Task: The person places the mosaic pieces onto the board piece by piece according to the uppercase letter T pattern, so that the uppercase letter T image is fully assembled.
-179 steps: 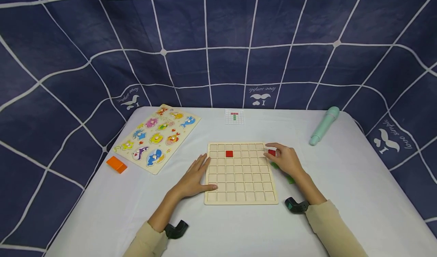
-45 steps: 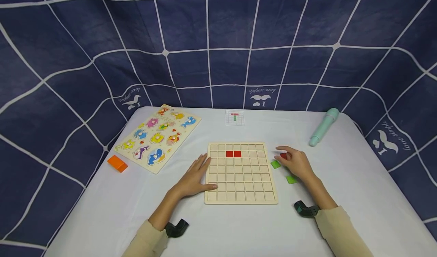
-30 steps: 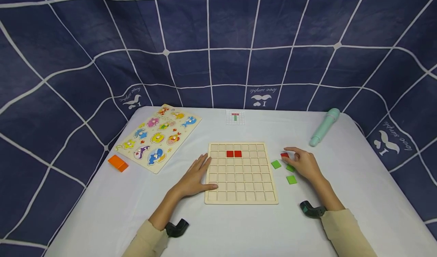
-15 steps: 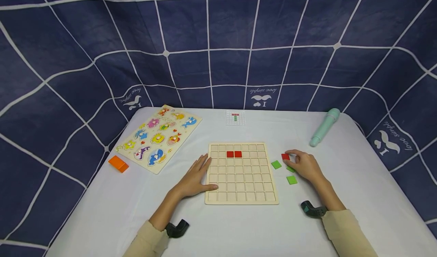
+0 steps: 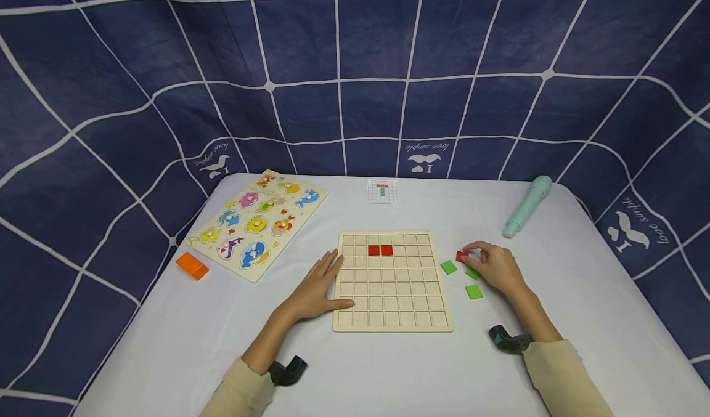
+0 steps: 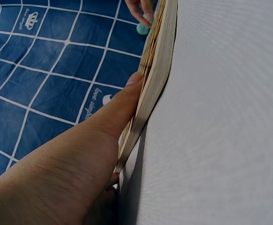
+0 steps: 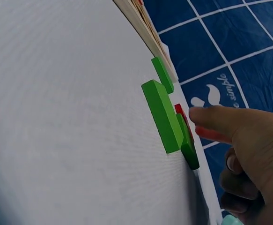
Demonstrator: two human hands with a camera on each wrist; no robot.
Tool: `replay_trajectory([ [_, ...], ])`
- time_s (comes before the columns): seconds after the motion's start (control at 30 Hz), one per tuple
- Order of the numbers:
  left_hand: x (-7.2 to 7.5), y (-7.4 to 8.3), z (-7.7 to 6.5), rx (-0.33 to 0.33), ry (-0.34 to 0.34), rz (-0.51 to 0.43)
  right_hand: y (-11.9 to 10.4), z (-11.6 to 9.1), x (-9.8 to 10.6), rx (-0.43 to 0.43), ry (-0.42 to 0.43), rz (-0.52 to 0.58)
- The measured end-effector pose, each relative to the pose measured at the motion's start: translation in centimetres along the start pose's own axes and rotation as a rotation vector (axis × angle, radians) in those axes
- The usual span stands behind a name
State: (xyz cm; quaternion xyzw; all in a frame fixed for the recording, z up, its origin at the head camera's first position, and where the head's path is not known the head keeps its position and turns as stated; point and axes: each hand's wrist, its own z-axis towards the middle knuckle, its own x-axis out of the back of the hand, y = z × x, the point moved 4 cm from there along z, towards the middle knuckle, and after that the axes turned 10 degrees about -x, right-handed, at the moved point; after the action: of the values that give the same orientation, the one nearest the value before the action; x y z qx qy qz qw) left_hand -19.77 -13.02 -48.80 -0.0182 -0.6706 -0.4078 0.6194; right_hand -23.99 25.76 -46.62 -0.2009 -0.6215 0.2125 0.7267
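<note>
The pale wooden grid board (image 5: 394,291) lies flat on the white table. Two red square tiles (image 5: 379,251) sit side by side in its second row from the far edge. My left hand (image 5: 314,289) rests on the board's left side, fingers spread, thumb (image 6: 134,79) over the edge. Right of the board, my right hand (image 5: 495,268) pinches a third red tile (image 5: 461,256) with thumb and index finger, low over the table. In the right wrist view that red tile (image 7: 180,112) shows behind the green tiles (image 7: 163,115). One green tile (image 5: 472,273) is partly under the hand.
Two other green tiles (image 5: 448,267) lie between board and right hand. A small pattern card (image 5: 382,191) lies beyond the board. An animal peg puzzle (image 5: 257,223) and an orange block (image 5: 191,266) are at left. A mint-green cylinder (image 5: 527,207) lies at back right.
A second red tile has come into the grid since six seconds ago. My right hand moved right to the third red tile, which has shifted and turned slightly. The left hand stays put.
</note>
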Motion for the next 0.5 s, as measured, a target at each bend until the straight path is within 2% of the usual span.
replay_trajectory([
  [0.27, 0.02, 0.06, -0.10, -0.004, 0.002, 0.002, -0.19, -0.14, -0.13, 0.003, -0.040, -0.023],
  [0.5, 0.06, -0.02, -0.01, 0.010, -0.017, 0.006, -0.11, -0.16, -0.29, -0.001, -0.032, -0.028],
])
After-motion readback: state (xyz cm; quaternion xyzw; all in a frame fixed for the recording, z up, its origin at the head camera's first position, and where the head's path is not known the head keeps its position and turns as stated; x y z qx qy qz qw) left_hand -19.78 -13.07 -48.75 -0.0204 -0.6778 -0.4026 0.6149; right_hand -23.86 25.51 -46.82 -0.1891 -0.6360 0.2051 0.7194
